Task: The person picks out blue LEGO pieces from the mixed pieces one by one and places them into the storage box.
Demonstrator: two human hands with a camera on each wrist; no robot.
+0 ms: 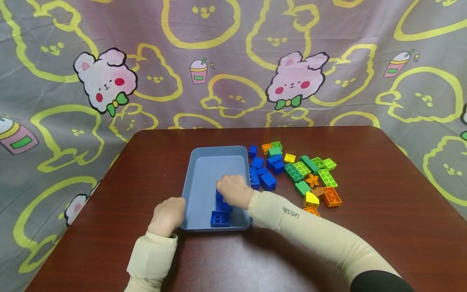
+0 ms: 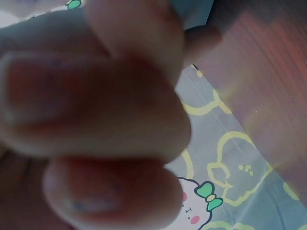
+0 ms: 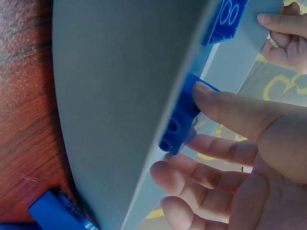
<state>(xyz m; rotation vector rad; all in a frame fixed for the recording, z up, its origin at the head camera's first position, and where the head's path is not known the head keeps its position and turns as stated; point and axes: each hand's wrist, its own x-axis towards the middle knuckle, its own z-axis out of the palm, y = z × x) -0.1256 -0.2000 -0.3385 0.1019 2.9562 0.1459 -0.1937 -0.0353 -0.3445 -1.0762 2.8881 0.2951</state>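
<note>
1. Ribbed-looking cream arm sleeves cover both forearms, the right sleeve (image 1: 321, 237) meeting a black cuff (image 1: 379, 282) at the bottom edge.
2. The tray (image 1: 202, 174) is smooth, matte blue-grey, a rounded rectangle with low walls; its long axis runs away from the person across the glossy wood-grain table (image 1: 211, 263).
3. Inside the tray, the right hand (image 1: 235, 188) pinches a glossy blue building brick (image 3: 183, 115) between thumb and index finger. In the right wrist view the brick slants from upper right to lower left, round studs at its lower end.
4. Nearer the person, an upturned blue brick (image 1: 220, 219) shows hollow tubes, its long axis left to right.
5. The left hand (image 1: 168, 215) grips the tray's left rim, thumb above, fingers curled outside.
6. Right of the tray lie scattered green bricks (image 1: 293, 172) and an orange flower-shaped piece (image 1: 312, 180).
</note>
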